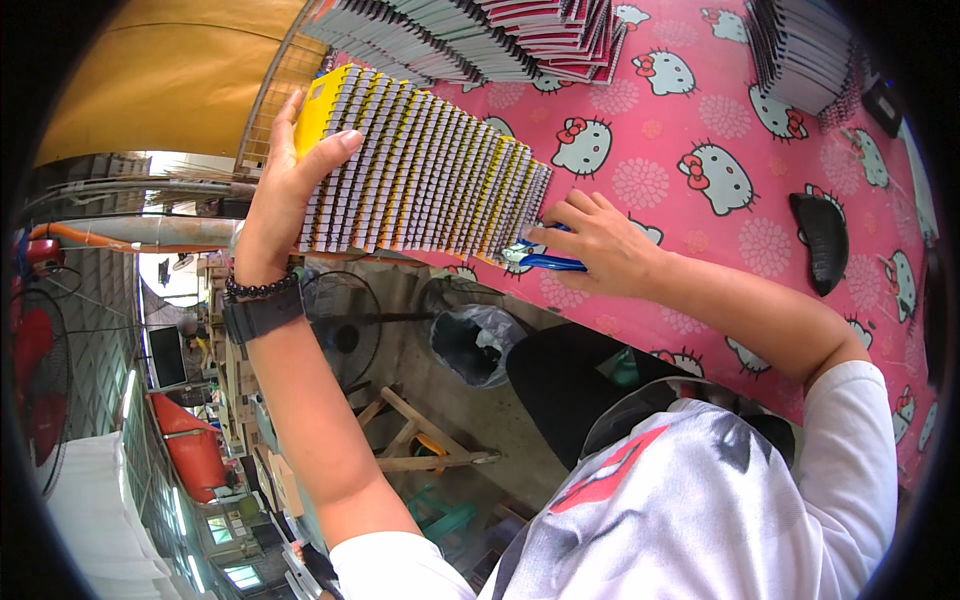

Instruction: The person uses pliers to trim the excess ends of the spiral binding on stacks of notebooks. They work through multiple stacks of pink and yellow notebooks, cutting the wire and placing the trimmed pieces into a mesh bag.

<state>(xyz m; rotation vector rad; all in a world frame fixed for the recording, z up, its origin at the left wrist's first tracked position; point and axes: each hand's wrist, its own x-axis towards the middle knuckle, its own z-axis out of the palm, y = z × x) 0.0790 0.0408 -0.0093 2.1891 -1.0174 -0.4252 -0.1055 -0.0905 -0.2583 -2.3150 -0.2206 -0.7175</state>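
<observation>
A long row of spiral-bound notebooks (420, 175) with yellow covers lies along the near edge of the table, wire spines facing me. My left hand (285, 190) is closed around the row's left end, its thumb pressed over the yellow end cover. At the right end, my right hand (600, 240) grips blue-handled pliers (553, 263). The jaws are close to the lower corner of the last notebooks; they are too small and partly covered to tell whether they touch a wire.
A pink patterned tablecloth (640, 185) covers the table. More spiral-bound notebooks (480, 40) are stacked at the back, others (800, 60) at the far right. A black curved object (820, 243) lies right of my hand. Below the edge stand a bag-lined bin (475, 345) and a wooden stool (430, 462).
</observation>
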